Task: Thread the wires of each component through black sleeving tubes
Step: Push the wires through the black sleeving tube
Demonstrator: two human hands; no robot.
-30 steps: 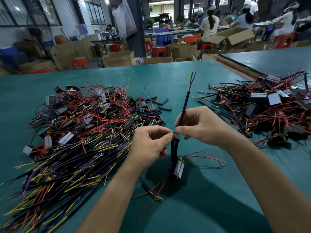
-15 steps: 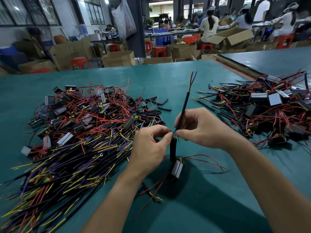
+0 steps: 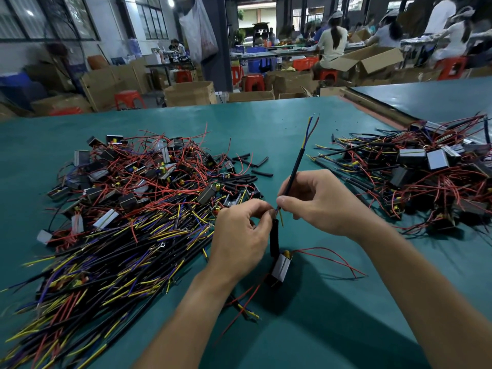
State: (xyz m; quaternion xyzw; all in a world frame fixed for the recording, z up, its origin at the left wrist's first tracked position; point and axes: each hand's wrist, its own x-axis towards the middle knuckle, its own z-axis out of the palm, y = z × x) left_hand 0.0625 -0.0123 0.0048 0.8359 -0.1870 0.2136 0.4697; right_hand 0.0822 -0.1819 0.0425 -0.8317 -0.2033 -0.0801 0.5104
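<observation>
My left hand point(image 3: 241, 231) pinches the top of a short black sleeving tube point(image 3: 274, 239) that hangs above a small silver-and-black component point(image 3: 280, 267). My right hand point(image 3: 318, 202) pinches a long thin black sleeved cable point(image 3: 295, 166) that slants up and away, with yellow, blue and red wire ends point(image 3: 312, 126) sticking out of its top. Both hands meet fingertip to fingertip over the green table point(image 3: 266, 129). Thin red wires point(image 3: 332, 255) trail from the component to the right.
A big heap of components, red wires and black sleeved cables point(image 3: 119, 209) covers the table's left. Loose short black tubes point(image 3: 249, 169) lie behind my hands. Another pile of components point(image 3: 426, 177) sits at the right. Cardboard boxes, red stools and seated people fill the background.
The hands and the held cable have stayed almost in place; the short tube and component hang slightly lower below my left fingers.
</observation>
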